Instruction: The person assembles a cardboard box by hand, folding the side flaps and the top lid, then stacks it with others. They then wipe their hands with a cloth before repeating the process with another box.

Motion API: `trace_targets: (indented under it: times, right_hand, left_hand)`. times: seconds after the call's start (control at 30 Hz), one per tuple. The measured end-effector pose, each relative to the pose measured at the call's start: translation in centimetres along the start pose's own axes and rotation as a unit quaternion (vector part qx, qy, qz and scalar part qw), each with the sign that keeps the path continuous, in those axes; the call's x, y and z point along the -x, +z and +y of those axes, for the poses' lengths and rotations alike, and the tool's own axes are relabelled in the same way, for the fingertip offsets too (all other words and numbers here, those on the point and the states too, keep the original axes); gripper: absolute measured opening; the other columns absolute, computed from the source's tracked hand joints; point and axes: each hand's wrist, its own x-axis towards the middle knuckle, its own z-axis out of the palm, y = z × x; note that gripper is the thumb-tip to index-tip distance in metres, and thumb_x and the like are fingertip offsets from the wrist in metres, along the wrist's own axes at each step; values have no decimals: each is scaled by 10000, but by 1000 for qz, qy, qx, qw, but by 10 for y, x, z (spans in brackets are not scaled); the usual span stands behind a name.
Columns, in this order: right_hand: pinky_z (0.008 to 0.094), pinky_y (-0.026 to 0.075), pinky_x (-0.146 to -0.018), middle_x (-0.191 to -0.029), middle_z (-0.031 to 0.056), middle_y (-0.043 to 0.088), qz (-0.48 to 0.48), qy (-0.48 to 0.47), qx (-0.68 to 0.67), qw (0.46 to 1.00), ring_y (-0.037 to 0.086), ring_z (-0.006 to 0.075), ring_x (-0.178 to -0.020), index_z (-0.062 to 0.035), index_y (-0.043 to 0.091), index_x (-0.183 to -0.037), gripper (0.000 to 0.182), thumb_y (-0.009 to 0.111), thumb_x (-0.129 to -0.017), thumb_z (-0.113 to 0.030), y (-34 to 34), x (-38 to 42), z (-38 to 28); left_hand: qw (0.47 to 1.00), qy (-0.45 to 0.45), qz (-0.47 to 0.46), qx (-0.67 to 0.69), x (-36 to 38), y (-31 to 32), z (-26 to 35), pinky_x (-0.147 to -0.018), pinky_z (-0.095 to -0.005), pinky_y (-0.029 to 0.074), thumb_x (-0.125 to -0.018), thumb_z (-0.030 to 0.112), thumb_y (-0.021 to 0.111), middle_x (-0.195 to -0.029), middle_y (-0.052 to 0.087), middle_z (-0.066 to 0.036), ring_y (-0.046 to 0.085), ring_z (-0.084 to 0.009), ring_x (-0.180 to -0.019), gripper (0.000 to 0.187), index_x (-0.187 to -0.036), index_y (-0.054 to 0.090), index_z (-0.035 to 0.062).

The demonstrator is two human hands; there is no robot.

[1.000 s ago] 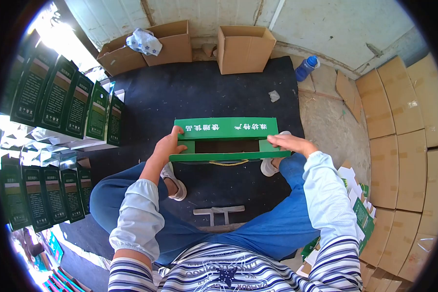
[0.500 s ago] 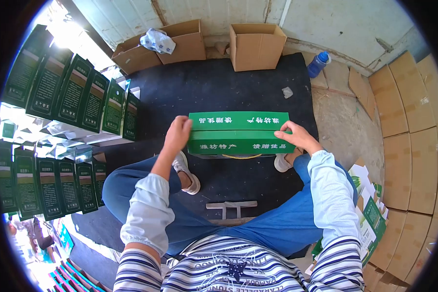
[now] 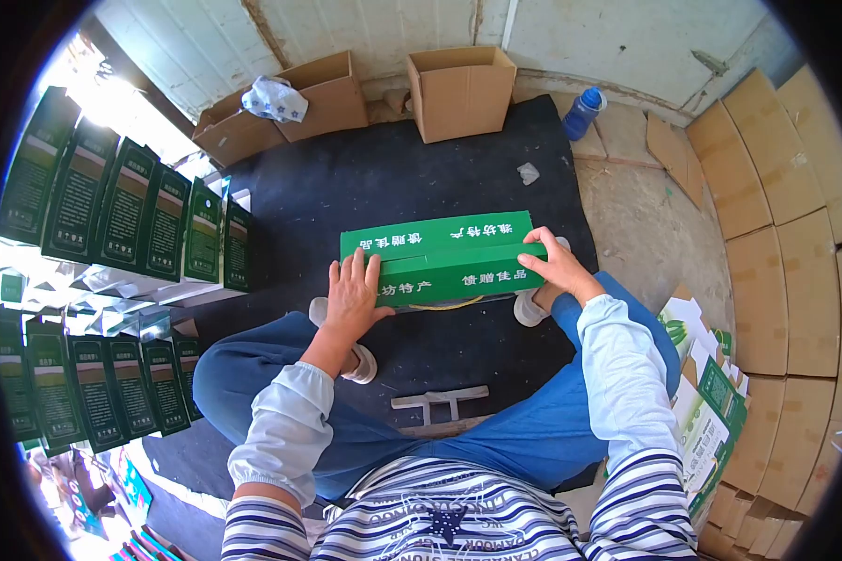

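Observation:
A green box (image 3: 449,254) with white characters stands on the black mat between my legs, its top made of two long panels meeting at a seam. My left hand (image 3: 354,294) lies with spread fingers over the left end of the near panel and covers part of the lettering. At the right end, my right hand (image 3: 559,266) rests its fingers on the top edge, thumb and fingers apart. Part of a yellow cord (image 3: 447,305) shows below the near side of the box.
Open cartons (image 3: 460,93) and a blue bottle (image 3: 582,114) stand at the back. Rows of dark green boxes (image 3: 126,210) line the left. Stacked brown cartons (image 3: 756,280) and flattened printed packaging (image 3: 706,411) are on the right. A small wooden stool (image 3: 440,404) lies between my legs.
My left hand has moved from the box's far left corner onto its near panel, with the fingers now spread. The box appears slightly tilted and further left as the view has shifted.

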Motion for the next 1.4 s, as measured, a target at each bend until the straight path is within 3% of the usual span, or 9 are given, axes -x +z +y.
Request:
trace_targets:
  times: [0.17, 0.33, 0.73, 0.93, 1.03, 1.27, 1.4]
  right_hand:
    - [391, 461, -794, -996, 148, 609, 32, -50, 73, 996, 600, 312, -934, -84, 596, -991, 283, 636, -860, -332, 11, -4, 15]
    - [388, 467, -762, -940, 143, 604, 21, 1, 149, 989, 602, 303, -895, -95, 647, -953, 279, 638, -854, -356, 5, -2, -11]
    - [418, 512, -751, -952, 206, 614, 49, 67, 381, 921, 631, 346, -901, -5, 565, -1027, 422, 601, -875, -396, 22, 0, -48]
    - [426, 514, -751, -971, 207, 644, 43, 62, 319, 945, 649, 339, -878, 9, 551, -1024, 498, 640, -833, -442, 14, -5, -36]
    - [420, 514, -750, -956, 201, 655, 45, 66, 317, 945, 649, 329, -897, 7, 550, -1001, 512, 660, -810, -455, 12, -8, -32]
    - [419, 514, -743, -874, 212, 667, 53, 56, 306, 949, 664, 344, -830, 19, 532, -975, 522, 667, -806, -456, 12, -15, -28]
    - [401, 517, -751, -891, 219, 667, 48, 98, 286, 952, 668, 337, -845, 32, 517, -990, 577, 690, -782, -478, 10, -17, -31]
  left_hand:
    - [999, 16, -11, -28, -1, -8, 7, -1018, -457, 324, -566, 417, 840, -1332, 401, -185, 383, -353, -1247, 959, -1317, 388, 27]
    - [999, 36, -6, -34, -3, -3, 5, -873, -382, 401, -551, 393, 849, -1055, 503, -86, 502, -254, -1021, 972, -1326, 395, 23]
    - [994, 36, -38, -91, -11, 3, 10, -831, -378, 423, -539, 478, 829, -1048, 495, -98, 503, -255, -1005, 806, -1139, 487, 63]
    - [986, -11, -78, -147, -16, 5, 22, -864, -430, 415, -524, 478, 833, -1042, 504, -96, 497, -268, -993, 812, -1139, 501, 64]
    - [982, -1, -44, -185, -12, 9, 24, -907, -458, 398, -559, 470, 825, -1125, 507, -130, 488, -304, -1068, 844, -1198, 480, 40]
    - [997, 15, 7, -82, -6, 16, 13, -1043, -492, 297, -601, 434, 815, -1180, 479, -153, 406, -330, -1228, 952, -1313, 369, -14]
    - [998, 4, -5, -63, -7, 14, 12, -1009, -456, 333, -602, 421, 818, -1166, 477, -145, 431, -317, -1190, 948, -1326, 367, 6]
